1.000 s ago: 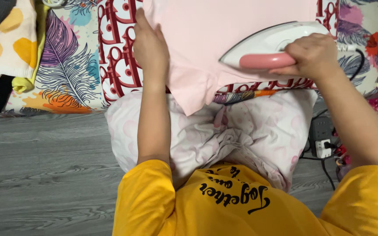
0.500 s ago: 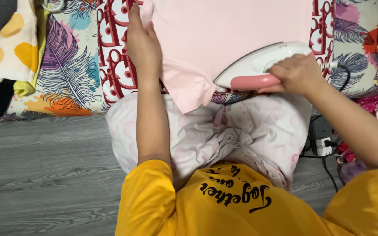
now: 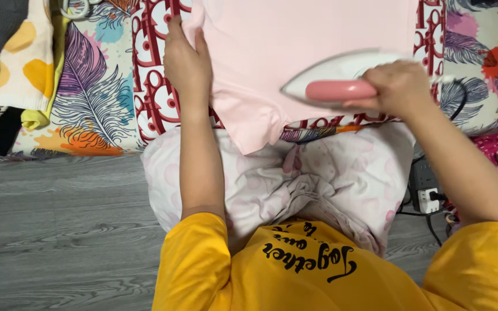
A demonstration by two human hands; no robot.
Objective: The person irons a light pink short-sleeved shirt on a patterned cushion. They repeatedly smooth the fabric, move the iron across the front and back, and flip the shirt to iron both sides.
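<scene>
Yellow short-sleeve tee (image 3: 295, 276) w/ black script print on front; pale pink-patterned trousers (image 3: 318, 184), creased. Both arms bare below sleeves, no rings/watch visible.

The garment (image 3: 312, 52) is plain pale pink, and the iron (image 3: 341, 80) is white with a pink handle. The cloth (image 3: 96, 98) beneath shows purple feathers, orange splashes and red-and-white lettering; the floor (image 3: 59, 230) is grey wood-grain.

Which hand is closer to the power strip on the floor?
The right hand. It grips the iron on the pink shirt, above the power strip. The left hand presses the shirt's far edge, farther away.
</scene>
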